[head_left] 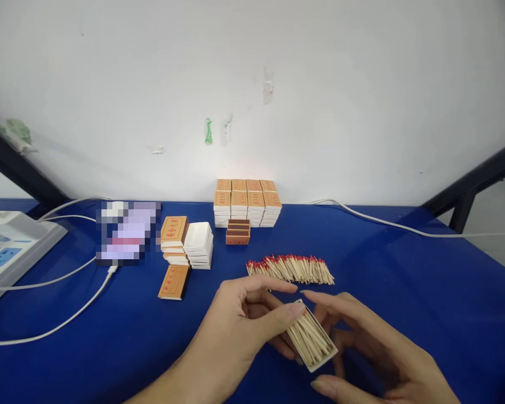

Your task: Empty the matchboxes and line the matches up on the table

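My left hand point(256, 322) grips a white matchbox tray point(329, 359) filled with matches point(311, 338), the thumb pressing over its far end. The tray is tilted above the blue table. My right hand point(370, 348) curves around the tray's right side, its fingers apart and the thumb away from the near end. Whether its fingertips touch the tray's side is hidden. Just beyond both hands lies a wide pile of loose red-tipped matches point(297, 269), heads mostly pointing away from me.
Orange-topped matchboxes point(247, 202) stand stacked by the wall. Before them are brown-sided boxes point(238, 233). To the left are white trays point(199, 247), orange covers point(174, 231) and one separate cover point(174, 282). A phone point(130, 233), cables and a power strip point(12, 252) lie farther left.
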Motion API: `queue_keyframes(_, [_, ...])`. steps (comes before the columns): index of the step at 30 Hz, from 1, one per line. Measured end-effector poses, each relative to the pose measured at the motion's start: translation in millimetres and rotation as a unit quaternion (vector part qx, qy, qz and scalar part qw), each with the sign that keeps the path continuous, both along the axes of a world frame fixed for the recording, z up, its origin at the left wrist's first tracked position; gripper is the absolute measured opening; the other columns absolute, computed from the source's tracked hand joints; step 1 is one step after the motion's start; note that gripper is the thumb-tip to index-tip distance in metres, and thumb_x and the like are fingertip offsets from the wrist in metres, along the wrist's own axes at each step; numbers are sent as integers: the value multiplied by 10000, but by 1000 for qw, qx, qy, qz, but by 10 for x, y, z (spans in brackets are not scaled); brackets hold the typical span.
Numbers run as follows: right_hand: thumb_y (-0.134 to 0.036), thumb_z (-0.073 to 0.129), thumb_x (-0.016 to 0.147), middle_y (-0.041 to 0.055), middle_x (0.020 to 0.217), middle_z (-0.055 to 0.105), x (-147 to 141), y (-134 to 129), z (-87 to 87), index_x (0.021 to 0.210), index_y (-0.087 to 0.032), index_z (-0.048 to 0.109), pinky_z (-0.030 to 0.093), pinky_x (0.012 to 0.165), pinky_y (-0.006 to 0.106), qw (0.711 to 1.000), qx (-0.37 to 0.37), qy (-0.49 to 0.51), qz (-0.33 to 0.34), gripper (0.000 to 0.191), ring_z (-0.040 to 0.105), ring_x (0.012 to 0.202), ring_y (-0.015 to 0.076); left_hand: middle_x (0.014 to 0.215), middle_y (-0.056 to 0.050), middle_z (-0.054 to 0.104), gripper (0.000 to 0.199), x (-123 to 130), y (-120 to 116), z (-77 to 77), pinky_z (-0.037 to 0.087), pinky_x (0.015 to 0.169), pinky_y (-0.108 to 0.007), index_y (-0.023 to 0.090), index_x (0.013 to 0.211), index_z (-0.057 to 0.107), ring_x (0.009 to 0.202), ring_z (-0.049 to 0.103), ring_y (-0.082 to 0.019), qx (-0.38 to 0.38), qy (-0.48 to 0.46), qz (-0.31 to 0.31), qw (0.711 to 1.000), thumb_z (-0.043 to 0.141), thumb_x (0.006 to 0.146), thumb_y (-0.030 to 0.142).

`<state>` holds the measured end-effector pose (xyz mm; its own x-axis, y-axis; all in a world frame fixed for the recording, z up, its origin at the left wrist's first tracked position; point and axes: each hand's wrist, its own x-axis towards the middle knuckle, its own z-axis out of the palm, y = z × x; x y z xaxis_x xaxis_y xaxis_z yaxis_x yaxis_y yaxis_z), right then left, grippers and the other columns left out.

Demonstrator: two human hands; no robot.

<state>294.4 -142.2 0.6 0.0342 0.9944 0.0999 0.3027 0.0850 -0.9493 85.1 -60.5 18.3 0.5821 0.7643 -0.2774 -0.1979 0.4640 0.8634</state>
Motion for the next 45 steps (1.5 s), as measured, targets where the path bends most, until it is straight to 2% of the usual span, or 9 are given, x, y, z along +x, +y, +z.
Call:
queue_keyframes(4, [-310,959,796,34,1119,793,127,87,-9,1303,-438,799,685,666,293,998,-17,3,67,547,804,864,239,835,-35,794,476,-5,-9,-38,657,656,-274,178,1212,693,692,775,-178,-20,-27,-26,999,955,864,372])
queue_keyframes(9, [-396,1002,738,57,1106,738,132,134,-56,1182,-353,817,693,769,364,991,-27,86,99,483,791,894,265,790,-9,743,542,24,-34,-97,659,610,-286,173,1175,660,674,751,-179,-38,-30,-32,998,988,806,396])
queue_keyframes(12, [-377,1007,732,93,1239,734,211,181,-60,1140,-331,802,692,776,372,992,4,96,83,459,799,998,305,806,-27,745,521,27,-42,-92,632,603,-284,177,1182,662,639,746,-177,13,1,-29,999,885,903,556])
queue_keyframes(14, [-325,991,763,96,1275,755,310,242,-46,1132,-324,780,686,774,353,996,14,80,41,424,802,986,283,837,-42,747,473,10,-36,-57,605,618,-273,187,1145,679,664,734,-170,82,64,2,995,748,999,632])
queue_keyframes(19, [-384,954,834,49,978,792,561,473,12,1221,-292,754,616,700,305,998,-13,31,-51,444,739,827,218,900,-26,741,388,-65,1,28,530,663,-265,232,999,701,813,705,-179,197,224,108,948,617,1083,601])
queue_keyframes(22, [-434,956,829,-34,751,648,641,596,35,1256,-277,760,527,623,278,998,-19,-18,-59,495,594,673,159,942,-24,736,344,-87,0,22,459,630,-266,257,1008,700,882,676,-195,217,289,147,921,595,1090,574])
queue_keyframes(25, [-488,981,780,-67,684,556,674,683,30,1249,-275,767,485,601,275,997,-21,-55,-52,557,522,628,144,1073,-37,733,266,-75,-24,-13,431,616,-279,289,1075,705,972,653,-226,229,333,169,899,586,1083,527])
queue_keyframes(32, [-529,976,773,-52,724,563,625,772,3,1256,-296,770,526,671,301,996,-28,-80,-29,575,570,669,160,1311,-71,667,212,-25,-108,-116,504,693,-318,312,1172,660,1185,631,-286,236,333,182,894,572,1073,478])
queue_keyframes(45, [-551,949,803,-53,788,509,603,817,-51,1301,-306,762,538,694,295,992,-30,-124,-23,585,562,707,155,1435,-74,585,324,-51,-135,-266,579,588,-245,361,1384,595,1163,669,-248,323,318,136,881,566,1069,289])
